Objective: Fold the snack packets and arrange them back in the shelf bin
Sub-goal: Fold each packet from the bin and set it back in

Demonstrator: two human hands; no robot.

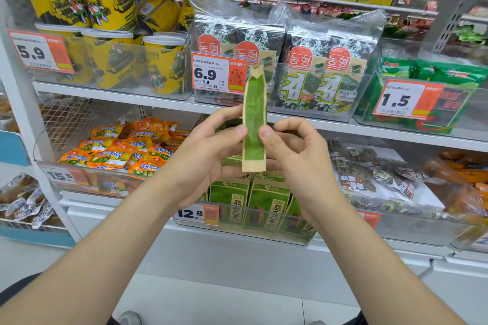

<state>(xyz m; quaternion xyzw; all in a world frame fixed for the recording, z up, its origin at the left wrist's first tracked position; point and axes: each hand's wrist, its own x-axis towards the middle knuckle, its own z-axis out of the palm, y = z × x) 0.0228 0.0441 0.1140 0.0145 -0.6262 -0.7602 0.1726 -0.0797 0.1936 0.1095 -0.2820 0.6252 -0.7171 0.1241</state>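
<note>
A green and tan snack packet (254,108) stands upright and edge-on in front of the shelves, seen as a narrow strip. My left hand (208,150) pinches its left side with thumb and fingers. My right hand (295,150) pinches its right side, thumb on the front. Below and behind my hands, a clear shelf bin (264,232) holds several matching green packets (266,206) standing upright.
Orange packets (118,150) fill the bin to the left, and bagged nuts (375,179) lie to the right. On the shelf above stand seaweed packs (311,71), yellow tubs (111,58) and green bags (435,87), with price tags along the front edges.
</note>
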